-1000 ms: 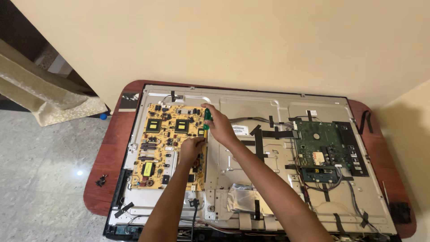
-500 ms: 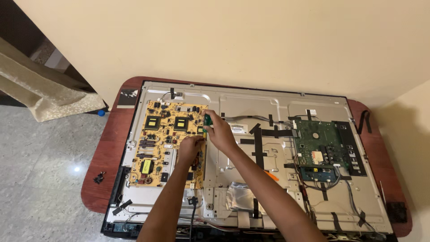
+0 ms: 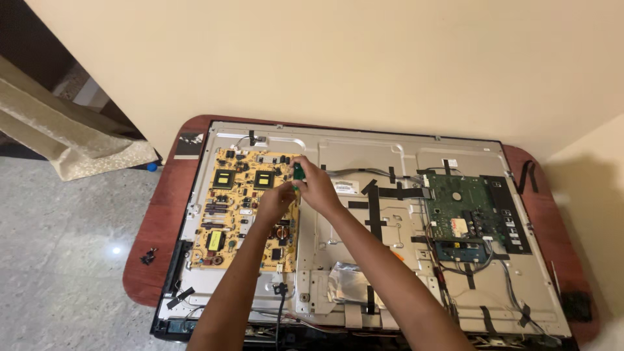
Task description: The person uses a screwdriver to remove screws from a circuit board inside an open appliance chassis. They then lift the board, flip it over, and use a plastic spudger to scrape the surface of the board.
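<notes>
Cream walls meet in a corner above a reddish-brown wooden table (image 3: pixel 156 227), which carries a large flat television panel (image 3: pixel 364 156) lying face down with its back cover off. On the left part of the bare metal chassis sits a yellow circuit board (image 3: pixel 240 208) crowded with dark components. At that board's right edge, near its upper corner, stands a screwdriver with a green handle (image 3: pixel 298 173), held roughly upright. The right hand (image 3: pixel 318 185) wraps its fingers closed around the handle. The left hand (image 3: pixel 276 203) rests just below and beside it on the yellow board, fingers curled down near the tool's tip; whether they pinch anything cannot be told. Both forearms rise from the bottom edge of the view. Further right, black tape strips (image 3: pixel 377 201) cross the metal, and a green circuit board (image 3: pixel 458 208) lies well apart from the hands. A foil-covered patch (image 3: pixel 348 283) sits near the lower middle. Off the table to the left, beige cloth (image 3: pixel 71 146) hangs over a pale stone floor (image 3: pixel 58 273).
</notes>
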